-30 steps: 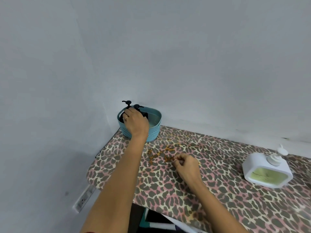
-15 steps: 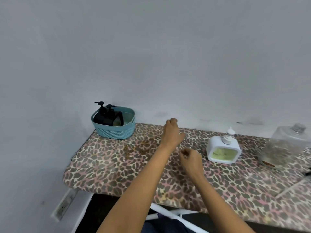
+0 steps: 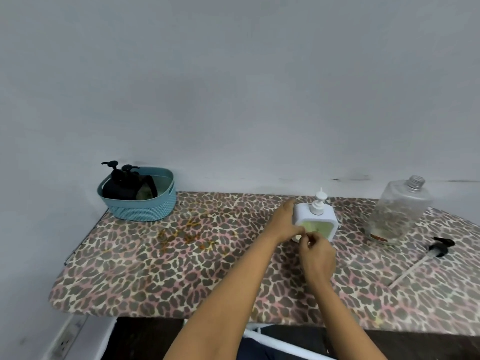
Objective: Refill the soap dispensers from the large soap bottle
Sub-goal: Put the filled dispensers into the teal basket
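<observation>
The dispenser [image 3: 315, 216] stands right of centre. The left hand [image 3: 283, 224] lies against its left side; whether it grips, I cannot tell. The right hand [image 3: 318, 255] is curled just before it, contents unclear. Smooth, light plastic, likely slippery: hold the body, not the pump.

Dim even light, soft blur, wide-angle bending, perhaps overhead source.
</observation>
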`<state>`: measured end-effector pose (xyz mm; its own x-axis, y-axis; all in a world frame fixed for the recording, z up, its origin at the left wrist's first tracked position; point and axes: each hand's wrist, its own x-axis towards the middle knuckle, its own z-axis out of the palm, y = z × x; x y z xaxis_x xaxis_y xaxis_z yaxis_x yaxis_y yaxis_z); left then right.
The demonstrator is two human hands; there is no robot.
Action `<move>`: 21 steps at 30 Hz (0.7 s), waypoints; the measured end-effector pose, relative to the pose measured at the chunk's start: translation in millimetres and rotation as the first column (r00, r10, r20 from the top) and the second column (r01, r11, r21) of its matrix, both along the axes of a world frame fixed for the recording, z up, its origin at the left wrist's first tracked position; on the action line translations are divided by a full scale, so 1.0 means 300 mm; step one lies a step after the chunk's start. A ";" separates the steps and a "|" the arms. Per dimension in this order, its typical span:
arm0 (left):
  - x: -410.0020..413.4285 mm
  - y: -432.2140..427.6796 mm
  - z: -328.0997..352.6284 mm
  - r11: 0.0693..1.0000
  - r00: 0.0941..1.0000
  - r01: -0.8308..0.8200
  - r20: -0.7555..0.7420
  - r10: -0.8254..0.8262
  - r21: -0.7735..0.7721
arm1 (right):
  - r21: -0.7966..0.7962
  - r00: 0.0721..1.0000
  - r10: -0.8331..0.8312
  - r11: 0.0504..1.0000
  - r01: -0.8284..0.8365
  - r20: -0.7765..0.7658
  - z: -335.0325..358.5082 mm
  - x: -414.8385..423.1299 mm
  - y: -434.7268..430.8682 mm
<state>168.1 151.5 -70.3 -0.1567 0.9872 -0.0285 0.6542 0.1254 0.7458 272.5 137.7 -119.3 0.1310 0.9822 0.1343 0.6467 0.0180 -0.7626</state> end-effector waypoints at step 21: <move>-0.366 -0.116 0.179 0.727 0.781 -0.622 0.170 0.600 0.290 | 0.059 0.979 0.202 0.978 -0.201 -0.013 0.061 -0.230 -0.018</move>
